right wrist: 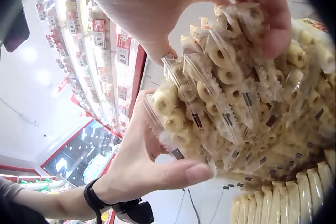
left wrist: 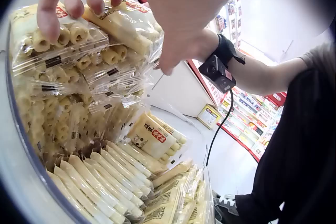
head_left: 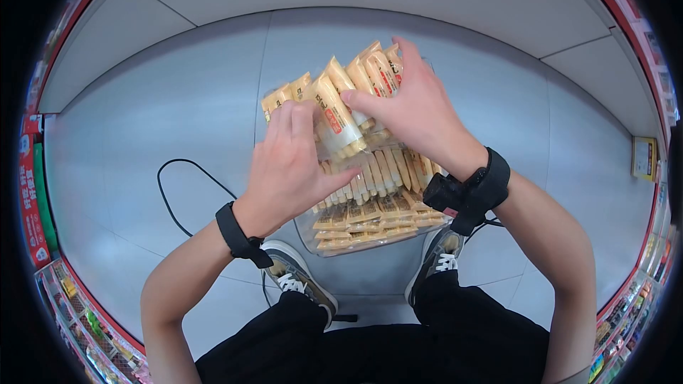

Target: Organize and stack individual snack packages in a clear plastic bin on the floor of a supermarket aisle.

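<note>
Cream-coloured packets of hollow snack rolls fill a clear plastic tub on the floor, in front of the person's feet. My right hand grips a row of upright packets at the tub's far side, its thumb on the near side and its fingers on the far side. At the left, my left hand rests bent fingertips on the packets, thumb held out away from them. In the left wrist view one fingertip touches the roll ends of a packet.
Flat packets lie stacked at the tub's near side, with a tight upright row beside them. Shoes stand close to the tub. A black cable loops over the grey floor. Store shelves line the sides.
</note>
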The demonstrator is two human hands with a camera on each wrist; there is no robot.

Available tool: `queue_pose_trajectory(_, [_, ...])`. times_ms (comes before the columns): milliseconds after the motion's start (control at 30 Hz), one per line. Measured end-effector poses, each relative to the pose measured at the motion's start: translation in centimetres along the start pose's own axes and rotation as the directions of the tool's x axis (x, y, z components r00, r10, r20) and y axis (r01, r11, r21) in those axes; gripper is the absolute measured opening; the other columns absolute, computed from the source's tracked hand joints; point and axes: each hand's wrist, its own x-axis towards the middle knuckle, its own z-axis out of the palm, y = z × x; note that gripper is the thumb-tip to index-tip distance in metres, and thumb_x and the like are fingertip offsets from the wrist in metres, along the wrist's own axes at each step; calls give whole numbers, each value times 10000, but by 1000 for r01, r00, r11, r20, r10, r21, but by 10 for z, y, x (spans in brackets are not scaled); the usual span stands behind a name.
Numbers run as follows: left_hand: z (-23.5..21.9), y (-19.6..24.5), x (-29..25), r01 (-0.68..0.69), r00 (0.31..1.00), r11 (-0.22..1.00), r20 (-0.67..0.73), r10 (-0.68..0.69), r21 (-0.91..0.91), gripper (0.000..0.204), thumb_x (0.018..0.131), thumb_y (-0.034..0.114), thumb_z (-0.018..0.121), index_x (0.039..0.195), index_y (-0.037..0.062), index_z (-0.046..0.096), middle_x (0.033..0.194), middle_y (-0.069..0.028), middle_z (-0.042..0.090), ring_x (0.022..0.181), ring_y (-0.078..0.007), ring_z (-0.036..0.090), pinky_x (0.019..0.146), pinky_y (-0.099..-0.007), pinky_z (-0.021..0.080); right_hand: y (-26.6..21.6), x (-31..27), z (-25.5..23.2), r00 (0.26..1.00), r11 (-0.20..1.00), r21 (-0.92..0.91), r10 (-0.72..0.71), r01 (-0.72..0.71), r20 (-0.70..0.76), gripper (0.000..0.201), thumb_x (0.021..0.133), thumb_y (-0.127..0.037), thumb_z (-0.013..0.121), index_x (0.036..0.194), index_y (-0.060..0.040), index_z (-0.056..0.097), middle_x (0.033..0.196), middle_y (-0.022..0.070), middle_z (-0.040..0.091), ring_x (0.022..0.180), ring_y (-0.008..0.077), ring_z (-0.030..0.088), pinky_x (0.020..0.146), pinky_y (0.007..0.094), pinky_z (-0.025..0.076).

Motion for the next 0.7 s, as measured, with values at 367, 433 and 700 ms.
queue_pose_trajectory(367, [-4,-25,-4,-31,997,991,66,40,-132,606,677,210,842,1106,2,469,959,-127,508,880,-274,559,701,-378,495,19,-11,-1,998,989,137,-45,50,-38,861,752,-421,745,1335,87,368,1254,275,513,1175,364,529,987,418,427])
queue_pose_trajectory(433, [-6,-24,-4,-31,997,987,64,41,-156,613,667,209,849,1101,-1,471,957,-127,508,876,-276,557,706,-377,495,20,-13,-2,997,993,93,-69,74,-46,866,756,-422,748,1343,87,364,1275,273,504,1188,364,524,993,419,425])
queue_pose_trajectory(700, [-4,-28,-12,-41,998,986,32,47,-162,570,646,180,864,1035,2,487,930,-116,489,824,-260,518,698,-356,474,21,-19,-8,999,997,69,-17,21,-52,870,776,-478,721,1350,77,376,1274,264,496,1165,358,534,981,414,433])
